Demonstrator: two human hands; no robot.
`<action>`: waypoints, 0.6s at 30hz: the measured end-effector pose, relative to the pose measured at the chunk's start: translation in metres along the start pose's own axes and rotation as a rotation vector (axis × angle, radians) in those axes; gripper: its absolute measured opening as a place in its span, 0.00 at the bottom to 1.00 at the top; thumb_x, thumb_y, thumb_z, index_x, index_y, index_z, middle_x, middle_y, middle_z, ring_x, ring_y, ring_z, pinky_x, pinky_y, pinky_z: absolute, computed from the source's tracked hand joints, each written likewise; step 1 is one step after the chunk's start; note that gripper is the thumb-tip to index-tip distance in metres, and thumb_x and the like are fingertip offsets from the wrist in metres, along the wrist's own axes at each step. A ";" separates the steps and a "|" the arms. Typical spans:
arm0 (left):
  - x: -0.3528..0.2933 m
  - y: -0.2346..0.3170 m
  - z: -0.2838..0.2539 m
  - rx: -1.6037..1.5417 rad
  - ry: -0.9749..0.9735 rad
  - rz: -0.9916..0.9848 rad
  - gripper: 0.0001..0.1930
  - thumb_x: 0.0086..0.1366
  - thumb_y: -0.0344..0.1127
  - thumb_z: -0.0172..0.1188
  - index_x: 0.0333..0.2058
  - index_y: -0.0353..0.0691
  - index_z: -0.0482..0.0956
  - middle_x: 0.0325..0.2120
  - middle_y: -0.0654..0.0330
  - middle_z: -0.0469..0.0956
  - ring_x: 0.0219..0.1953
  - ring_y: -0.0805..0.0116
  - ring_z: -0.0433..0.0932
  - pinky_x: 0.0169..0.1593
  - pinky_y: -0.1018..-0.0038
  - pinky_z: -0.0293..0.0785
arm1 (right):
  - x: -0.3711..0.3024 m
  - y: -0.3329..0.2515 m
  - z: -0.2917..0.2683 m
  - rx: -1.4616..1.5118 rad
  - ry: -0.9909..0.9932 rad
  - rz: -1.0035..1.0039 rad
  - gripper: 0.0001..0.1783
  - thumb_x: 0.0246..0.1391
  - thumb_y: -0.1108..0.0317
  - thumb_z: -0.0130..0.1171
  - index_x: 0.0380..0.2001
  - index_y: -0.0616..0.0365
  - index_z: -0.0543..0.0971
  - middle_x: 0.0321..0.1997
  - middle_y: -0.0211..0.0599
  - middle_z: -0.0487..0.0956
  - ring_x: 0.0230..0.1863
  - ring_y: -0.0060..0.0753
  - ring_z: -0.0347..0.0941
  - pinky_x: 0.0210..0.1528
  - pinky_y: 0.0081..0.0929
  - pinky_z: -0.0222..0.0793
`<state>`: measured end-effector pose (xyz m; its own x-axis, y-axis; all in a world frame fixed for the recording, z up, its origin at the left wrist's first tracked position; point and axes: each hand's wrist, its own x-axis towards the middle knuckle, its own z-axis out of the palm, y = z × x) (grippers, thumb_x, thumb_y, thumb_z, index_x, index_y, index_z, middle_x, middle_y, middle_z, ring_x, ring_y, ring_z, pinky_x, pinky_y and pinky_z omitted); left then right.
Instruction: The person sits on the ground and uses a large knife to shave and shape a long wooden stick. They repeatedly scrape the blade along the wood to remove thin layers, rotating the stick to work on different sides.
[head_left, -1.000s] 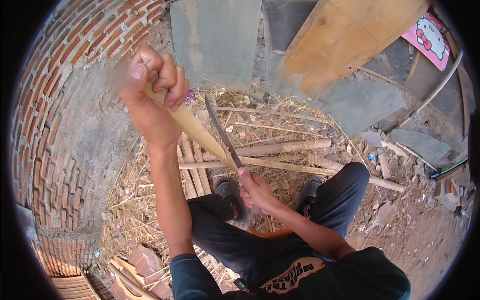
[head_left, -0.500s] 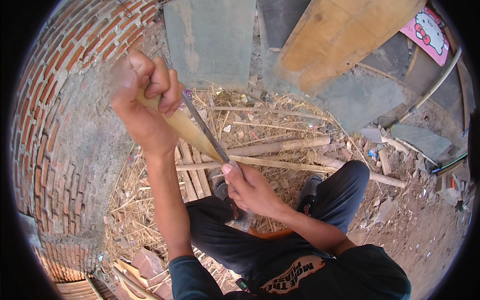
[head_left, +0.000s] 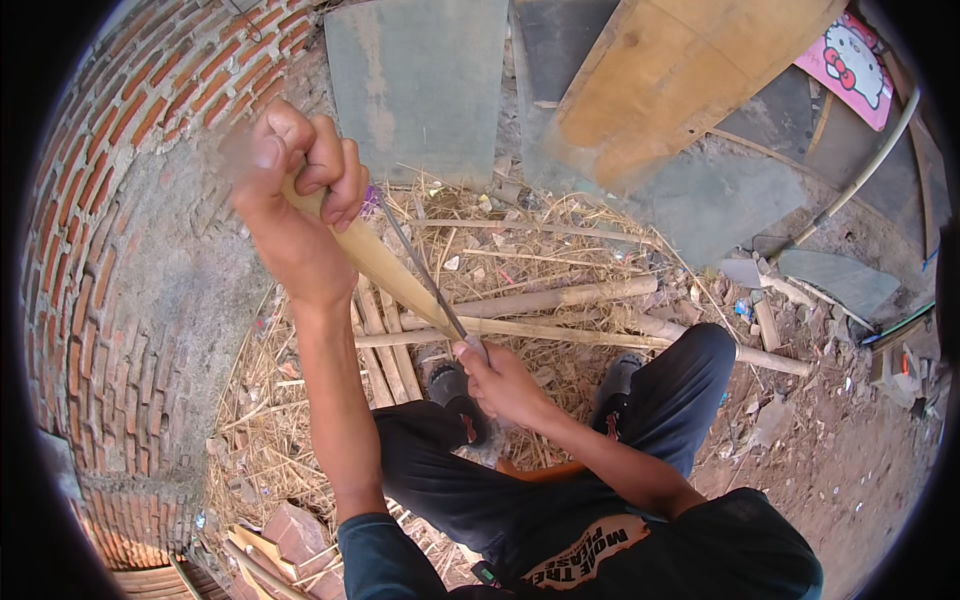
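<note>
Raised at the upper left, my left hand (head_left: 305, 215) has its fingers curled round a flat, pale yellow bamboo strip (head_left: 385, 268). The strip slants down to the right and narrows at its lower end. My right hand (head_left: 505, 385) is closed on a knife (head_left: 430, 280) with a thin dark blade pointing up and left. The blade runs along the strip's right edge; the two look very close near my right thumb, and I cannot tell if they touch. Most of the knife's handle is hidden in my fingers.
Bamboo poles (head_left: 570, 293) and split slats (head_left: 385, 345) lie on straw and shavings before my feet. A brick wall (head_left: 110, 330) rises at the left. Grey sheets (head_left: 415, 90), a brown board (head_left: 680, 80) and a pink picture panel (head_left: 850, 70) lean at the back.
My right hand has shifted slightly down and right with the knife, and the blade looks thinner, seen more on edge. My left hand and the bamboo strip have barely moved.
</note>
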<state>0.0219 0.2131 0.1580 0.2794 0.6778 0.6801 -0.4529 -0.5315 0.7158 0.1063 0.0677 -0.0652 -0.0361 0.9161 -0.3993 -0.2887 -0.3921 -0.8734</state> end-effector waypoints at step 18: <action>0.002 -0.002 -0.006 0.018 -0.004 0.006 0.19 0.70 0.53 0.47 0.26 0.50 0.55 0.18 0.71 0.51 0.16 0.80 0.50 0.19 0.79 0.47 | 0.029 0.057 -0.018 0.168 -0.038 0.074 0.23 0.72 0.46 0.50 0.33 0.56 0.70 0.17 0.24 0.64 0.12 0.16 0.59 0.12 0.23 0.54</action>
<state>0.0183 0.2186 0.1570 0.2799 0.6729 0.6848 -0.4395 -0.5444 0.7145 0.1061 0.0705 -0.1312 -0.0986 0.8888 -0.4476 -0.4396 -0.4424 -0.7817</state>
